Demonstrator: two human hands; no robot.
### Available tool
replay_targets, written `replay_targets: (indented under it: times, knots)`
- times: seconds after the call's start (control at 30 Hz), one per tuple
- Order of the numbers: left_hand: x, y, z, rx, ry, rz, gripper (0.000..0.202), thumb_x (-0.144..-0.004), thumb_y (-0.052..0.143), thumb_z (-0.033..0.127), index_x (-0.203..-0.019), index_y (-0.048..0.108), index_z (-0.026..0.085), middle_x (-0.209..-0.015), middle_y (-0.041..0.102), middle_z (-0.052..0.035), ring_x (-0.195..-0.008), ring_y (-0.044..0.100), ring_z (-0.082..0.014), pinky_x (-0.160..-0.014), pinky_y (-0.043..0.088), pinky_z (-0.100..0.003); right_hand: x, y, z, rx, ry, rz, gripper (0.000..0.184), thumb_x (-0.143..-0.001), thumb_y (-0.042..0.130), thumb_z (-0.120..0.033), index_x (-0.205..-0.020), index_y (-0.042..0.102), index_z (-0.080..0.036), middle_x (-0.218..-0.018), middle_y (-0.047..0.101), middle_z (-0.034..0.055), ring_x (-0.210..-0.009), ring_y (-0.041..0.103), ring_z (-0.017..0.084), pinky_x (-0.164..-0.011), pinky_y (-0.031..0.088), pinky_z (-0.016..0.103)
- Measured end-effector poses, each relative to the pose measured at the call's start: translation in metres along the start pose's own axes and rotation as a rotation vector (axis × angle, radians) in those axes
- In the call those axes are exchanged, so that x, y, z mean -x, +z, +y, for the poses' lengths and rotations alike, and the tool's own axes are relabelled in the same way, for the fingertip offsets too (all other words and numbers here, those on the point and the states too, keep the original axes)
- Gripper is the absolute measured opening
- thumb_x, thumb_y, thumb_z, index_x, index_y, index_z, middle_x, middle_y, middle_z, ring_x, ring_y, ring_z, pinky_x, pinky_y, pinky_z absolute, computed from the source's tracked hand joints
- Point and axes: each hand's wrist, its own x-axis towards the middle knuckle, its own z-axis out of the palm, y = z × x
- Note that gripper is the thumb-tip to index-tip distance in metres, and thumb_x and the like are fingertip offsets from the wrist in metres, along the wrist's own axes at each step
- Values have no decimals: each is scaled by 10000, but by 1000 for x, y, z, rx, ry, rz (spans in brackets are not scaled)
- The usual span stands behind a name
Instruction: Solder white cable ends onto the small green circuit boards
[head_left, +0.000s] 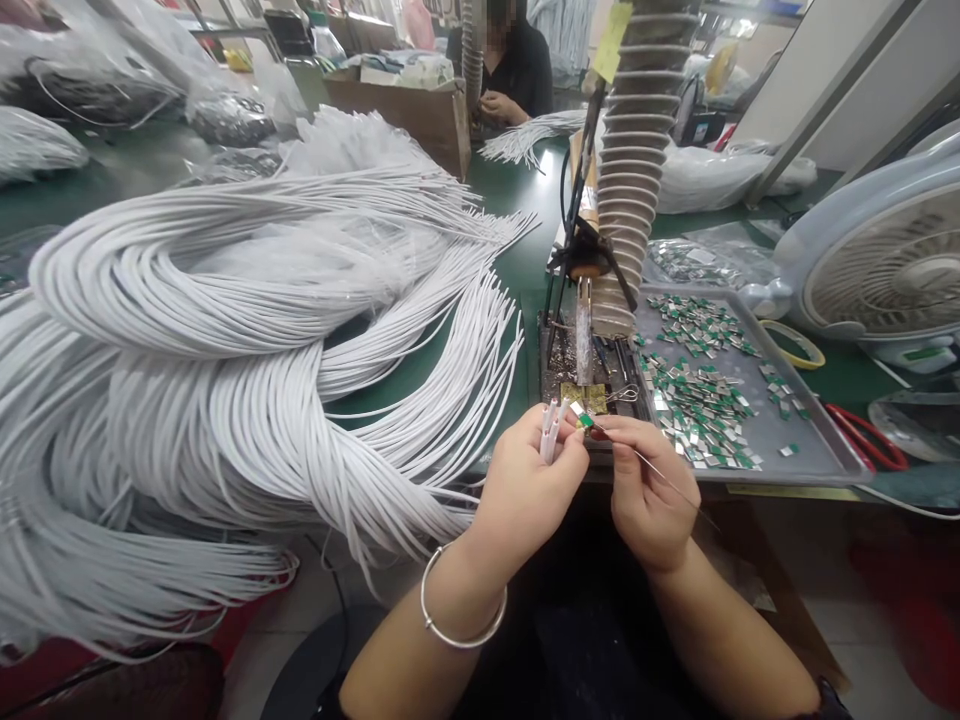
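My left hand (536, 480) is closed around several white cables (550, 440), whose cut ends stick up between thumb and fingers. Just off its fingertips is a small connector board (585, 421), green with a silvery metal end. Which hand's fingers support that board, I cannot tell. In a pinch, my right hand (654, 490) holds a thin solder wire (664, 475) that slants from the board down past the palm. Right beyond both hands, a soldering iron (583, 330) points downward on its stand above a yellowish pad (583, 397).
Large bundles of white cable (262, 400) cover the left of the green table. On the right are a grey tray (795, 400) of connector boards, red-handled scissors (870, 437), a tape roll (791, 344) and a fan (900, 240). A ribbed duct (637, 170) hangs behind the iron; a co-worker (517, 70) sits opposite.
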Motion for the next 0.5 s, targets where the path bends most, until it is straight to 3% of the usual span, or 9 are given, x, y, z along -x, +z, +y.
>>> replay_targets:
  times: [0.5]
  knots:
    - [-4,0,8,54,12,36,110,-756,531,192,-654,490,193,-665,536,19,-648,532,-128,-607,427,-240,-12,5,-3,65,-69,-2,182,-854,514,-89,-929,620,-216,-903,690,54,-858,669,183,-735,574,361]
